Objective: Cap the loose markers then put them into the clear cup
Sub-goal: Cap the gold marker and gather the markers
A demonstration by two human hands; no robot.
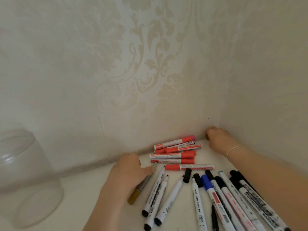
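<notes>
Gold marker (135,194) under left hand (131,170), fingers gripping it; right hand (216,138) curled, contents unclear.

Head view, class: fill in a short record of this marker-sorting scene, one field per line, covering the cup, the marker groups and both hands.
clear cup: far left on the white surface, no markers seen in it
red markers: stacked by the wall, capped
white markers: fanned out in front, three at left uncapped, tips bare
loose cap: black, lying between the white markers
left hand: rests on a gold-ended marker; its grip is unclear
right hand: reaches into the corner, fingers curled; whether it holds anything is hidden
</notes>
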